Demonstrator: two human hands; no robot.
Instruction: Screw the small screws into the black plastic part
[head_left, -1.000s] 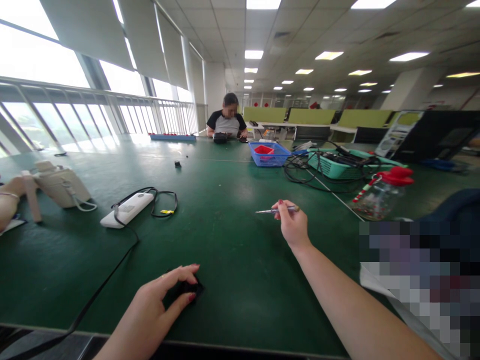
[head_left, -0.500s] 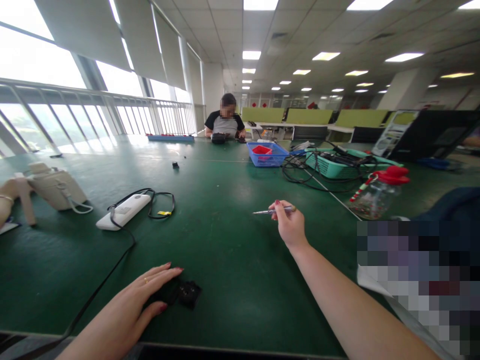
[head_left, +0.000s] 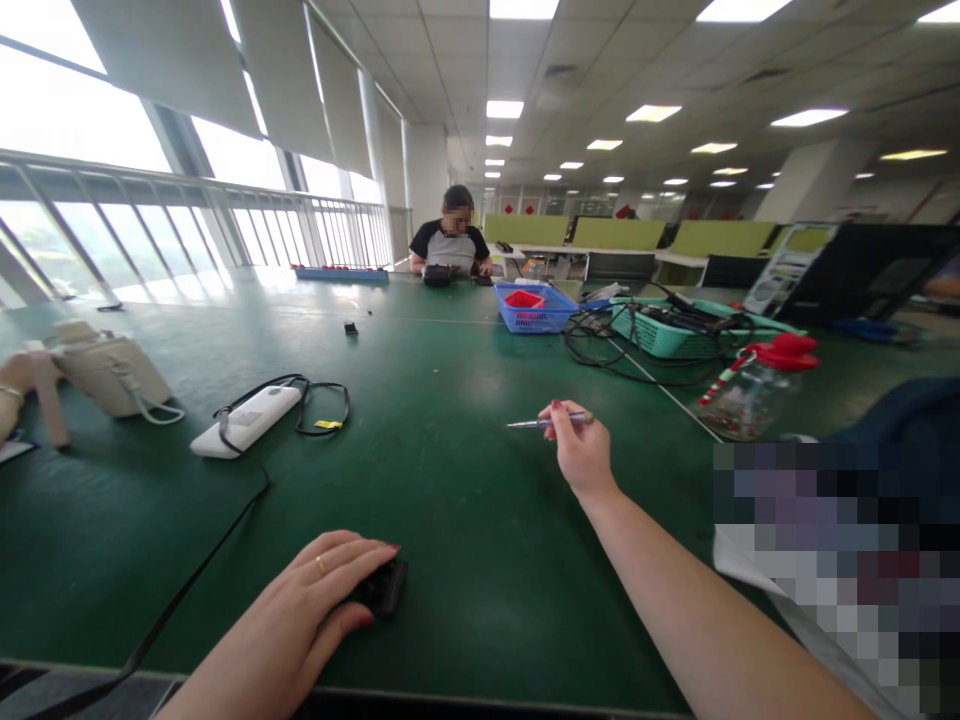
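On the green table, close to the front edge, lies a small square black plastic part. My left hand is closed around it, thumb on the near side and fingers over the far side, so its left portion is hidden. My right hand pinches a slim precision screwdriver. The screwdriver's thin metal tip points left, well apart from the black part.
A white power strip with a black cord lies at left, near a beige bottle pouch. Blue and green baskets with cables stand behind, a red-lidded jar at right. A person sits at the far end.
My left hand has slid right and taken hold of the black part, which it lay beside before. My right hand and the screwdriver have stayed in place.
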